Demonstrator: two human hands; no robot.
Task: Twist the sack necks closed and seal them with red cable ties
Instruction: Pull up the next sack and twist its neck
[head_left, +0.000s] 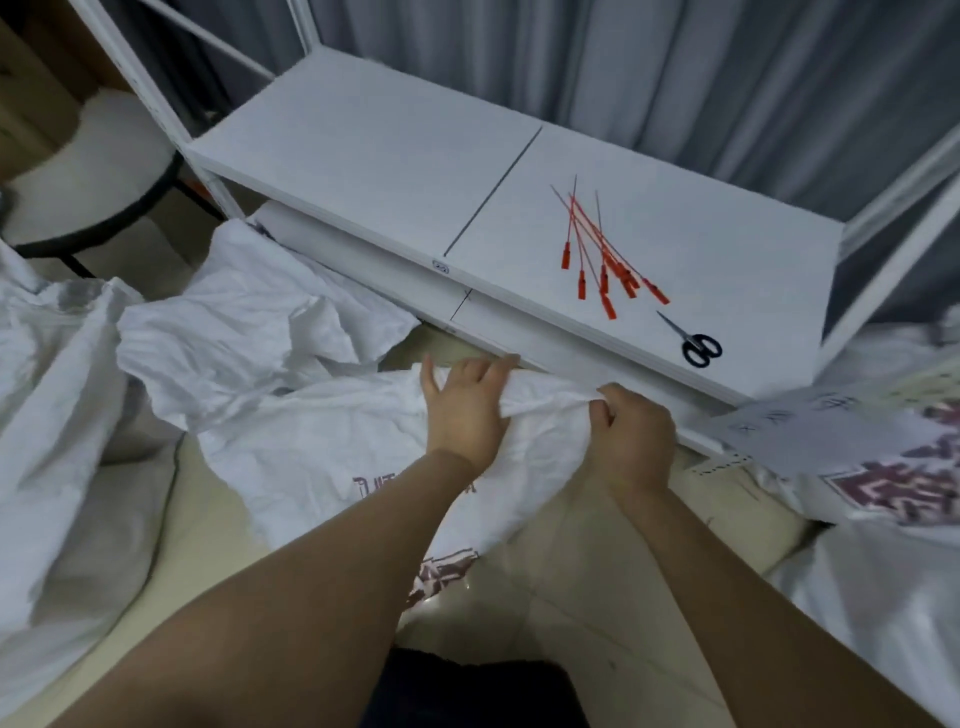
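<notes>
A white woven sack (322, 457) with dark red print lies flat on the floor in front of me, its open end toward the shelf. My left hand (465, 408) rests spread on the sack's top edge, fingers fairly straight with the cloth bunching under them. Beside it, my right hand (631, 436) grips a gathered fold of the same edge in curled fingers. Several red cable ties (602, 260) lie in a loose pile on the white shelf (363, 156), beyond both hands.
Black-handled scissors (698, 343) lie on the shelf near the ties. More white sacks sit crumpled at the left (249, 317) and at the right (883, 467). A round stool (98, 176) stands at the far left. Grey curtains hang behind the shelf frame.
</notes>
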